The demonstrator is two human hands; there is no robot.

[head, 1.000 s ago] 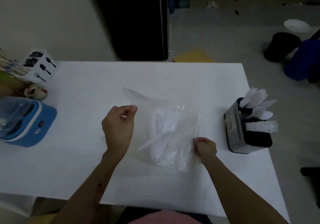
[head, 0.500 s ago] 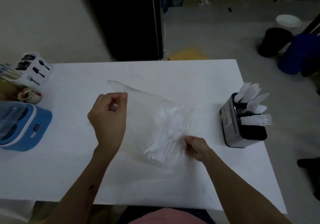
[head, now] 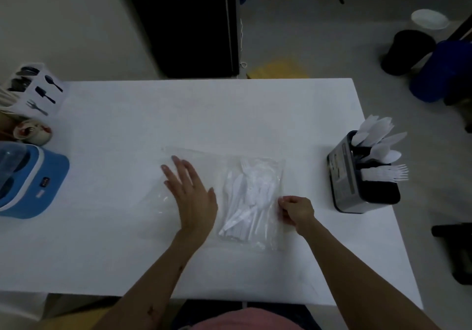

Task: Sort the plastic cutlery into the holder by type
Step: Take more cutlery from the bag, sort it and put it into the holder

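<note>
- Left edge of the tabletop (head: pixel 127 253): a blue appliance (head: pixel 28 184), a small cup (head: pixel 33 131) and a white caddy (head: pixel 35 92) at the far-left corner; we judge none of them at risk.
- Left hand (head: pixel 191 196): fingers straight and spread, flat on the clear bag (head: pixel 178 171). Pressing the slack film may, we think, trap the mouth closed.
- Loose cutlery (head: pixel 245 196): white pieces heaped inside the bag's right half, near the front edge. A sharp tug could spill them mixed or send them off the front edge.
- Right hand (head: pixel 297 210): fingers curled, pinching the bag's right edge. The thin film could slip or tear.
- Holder (head: pixel 357 178): at the right edge, already crowded with knives, spoons and forks leaning outward; we judge a knock could tip it off.
</note>
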